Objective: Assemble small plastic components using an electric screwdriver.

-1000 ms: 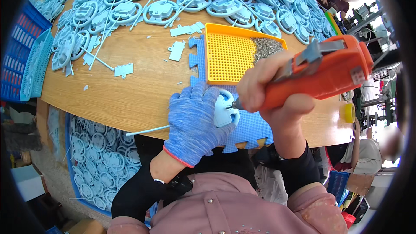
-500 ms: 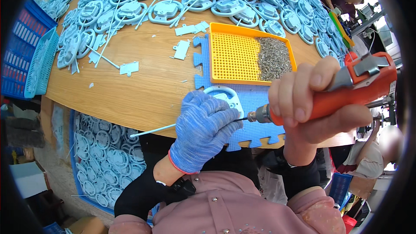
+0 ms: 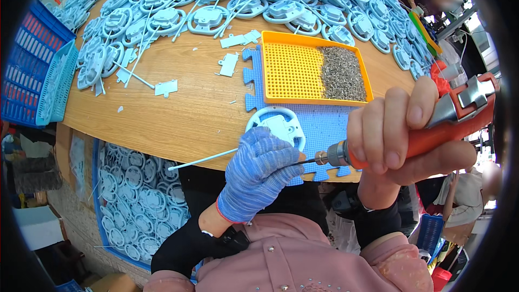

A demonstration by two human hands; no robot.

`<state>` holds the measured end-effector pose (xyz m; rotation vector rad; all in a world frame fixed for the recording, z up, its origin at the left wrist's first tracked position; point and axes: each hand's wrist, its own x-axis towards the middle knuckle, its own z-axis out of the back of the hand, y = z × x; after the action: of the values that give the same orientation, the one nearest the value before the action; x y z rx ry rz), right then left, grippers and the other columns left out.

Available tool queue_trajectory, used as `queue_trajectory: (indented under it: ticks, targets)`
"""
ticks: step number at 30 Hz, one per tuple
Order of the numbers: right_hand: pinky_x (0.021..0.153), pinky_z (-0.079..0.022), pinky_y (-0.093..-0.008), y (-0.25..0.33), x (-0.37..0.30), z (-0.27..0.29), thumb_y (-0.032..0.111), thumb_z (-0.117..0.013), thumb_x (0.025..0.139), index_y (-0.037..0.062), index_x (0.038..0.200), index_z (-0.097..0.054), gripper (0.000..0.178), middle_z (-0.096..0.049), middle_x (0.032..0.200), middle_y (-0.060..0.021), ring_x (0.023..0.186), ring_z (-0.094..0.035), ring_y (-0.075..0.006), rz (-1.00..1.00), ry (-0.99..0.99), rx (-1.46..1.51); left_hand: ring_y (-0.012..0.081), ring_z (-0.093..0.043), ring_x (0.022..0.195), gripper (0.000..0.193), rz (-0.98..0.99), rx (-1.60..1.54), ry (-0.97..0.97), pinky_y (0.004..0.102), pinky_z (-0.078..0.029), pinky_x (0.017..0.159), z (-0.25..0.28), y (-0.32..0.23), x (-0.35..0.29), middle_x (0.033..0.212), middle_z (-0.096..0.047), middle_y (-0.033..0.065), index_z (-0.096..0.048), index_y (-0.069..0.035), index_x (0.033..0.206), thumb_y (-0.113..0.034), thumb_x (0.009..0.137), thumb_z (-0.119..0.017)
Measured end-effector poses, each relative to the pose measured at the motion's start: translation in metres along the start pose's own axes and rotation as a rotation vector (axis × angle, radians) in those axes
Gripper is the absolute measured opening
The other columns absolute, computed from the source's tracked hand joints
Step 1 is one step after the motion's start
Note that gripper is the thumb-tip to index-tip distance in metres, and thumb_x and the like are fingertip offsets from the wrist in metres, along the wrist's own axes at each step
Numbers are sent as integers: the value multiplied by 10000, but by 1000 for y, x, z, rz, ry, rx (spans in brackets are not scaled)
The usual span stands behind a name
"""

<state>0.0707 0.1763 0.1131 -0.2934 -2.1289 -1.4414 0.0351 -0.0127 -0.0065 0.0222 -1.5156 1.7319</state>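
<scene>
My left hand, in a blue knit glove, is closed over the near rim of a light-blue plastic toy steering wheel. A thin rod of the same colour sticks out leftward from under the glove. My bare right hand wraps round an orange-red power screwdriver, held nearly level, its chuck and bit pointing left. The bit ends at my left fingertips; whether a screw sits there is hidden. Beneath lies a blue foam mat.
A yellow perforated tray holds many small screws on its right side. Light-blue wheels pile up along the table's far side. Flat blue plates lie at left. A blue bin of wheels stands below. Other people work at far right.
Both hands have come slightly nearer my body, and the right hand has shifted right with the screwdriver. More of the bit and of the wheel now shows.
</scene>
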Motion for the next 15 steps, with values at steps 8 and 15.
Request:
queue_trajectory:
  ticks: [8, 15]
  targets:
    - [559, -476, -296, -6, 4, -1, 620, -534, 867, 93, 1006, -456, 550, -562, 699, -13, 564, -574, -131, 35, 0, 34, 263, -608, 1005, 256, 218, -247, 15, 375, -447, 930, 4, -7, -5, 947, -670, 64, -725, -78, 939, -56, 694, -796]
    - [455, -425, -313, -23, -2, 2, 724, -593, 743, 55, 971, -516, 711, -560, 630, -27, 470, -508, -165, 107, -98, -240, 302, -556, 1018, 551, 22, 243, 16, 420, -410, 921, 7, -4, 23, 1079, -611, 107, -638, -50, 1109, -285, 647, -825]
